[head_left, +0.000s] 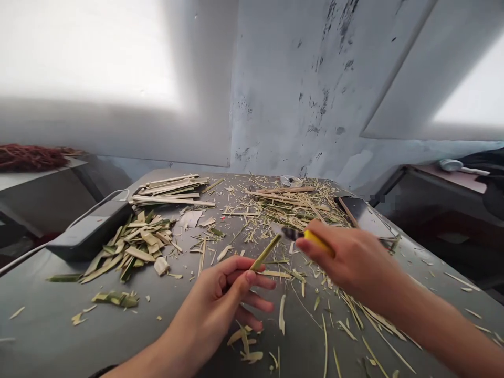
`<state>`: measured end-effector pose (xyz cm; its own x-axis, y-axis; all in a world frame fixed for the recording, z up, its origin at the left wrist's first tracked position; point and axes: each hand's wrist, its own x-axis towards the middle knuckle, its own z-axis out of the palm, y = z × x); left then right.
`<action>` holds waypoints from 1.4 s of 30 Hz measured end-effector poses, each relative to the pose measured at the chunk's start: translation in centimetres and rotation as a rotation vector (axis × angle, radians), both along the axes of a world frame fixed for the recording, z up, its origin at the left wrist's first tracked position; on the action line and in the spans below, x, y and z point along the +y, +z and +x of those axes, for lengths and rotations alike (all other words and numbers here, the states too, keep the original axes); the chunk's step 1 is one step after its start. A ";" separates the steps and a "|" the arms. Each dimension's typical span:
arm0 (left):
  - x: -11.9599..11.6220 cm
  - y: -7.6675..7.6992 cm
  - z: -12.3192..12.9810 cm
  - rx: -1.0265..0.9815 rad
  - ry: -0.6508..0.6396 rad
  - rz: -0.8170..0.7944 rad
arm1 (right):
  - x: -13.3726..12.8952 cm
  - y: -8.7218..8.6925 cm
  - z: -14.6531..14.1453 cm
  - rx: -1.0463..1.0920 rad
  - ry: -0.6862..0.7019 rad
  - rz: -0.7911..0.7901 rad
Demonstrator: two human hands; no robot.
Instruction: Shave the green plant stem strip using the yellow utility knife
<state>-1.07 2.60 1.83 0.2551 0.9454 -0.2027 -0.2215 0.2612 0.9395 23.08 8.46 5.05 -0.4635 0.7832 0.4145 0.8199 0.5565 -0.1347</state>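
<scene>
Left hand (pixel 220 299) holds bamboo strip (pixel 266 252); right hand (pixel 350 257) holds knife (pixel 311 239).

Grey table (pixel 59 325) against a pale blue, scuffed wall (pixel 299 94). Bright windows (pixel 86 47) left and right. Dark side bench (pixel 441 205) at right.

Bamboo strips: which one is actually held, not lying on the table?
The short green strip pinched in the left hand, its tip angled up toward the knife in the right hand. All others lie loose on the table.

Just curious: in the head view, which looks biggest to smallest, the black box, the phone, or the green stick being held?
1. black box
2. phone, though it lies farther off, so unsure
3. green stick, in the left hand
</scene>
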 end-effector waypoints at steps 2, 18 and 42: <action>0.1 0.1 -0.1 0.000 0.014 0.004 | -1.4 -0.9 -1.8 0.007 0.115 0.048; -0.2 -0.3 0.5 -0.065 -0.044 -0.110 | 1.6 -0.8 3.4 0.010 -0.153 0.005; 0.3 -1.0 0.0 0.027 -0.013 -0.083 | -1.7 -4.6 -1.1 -0.041 0.123 0.070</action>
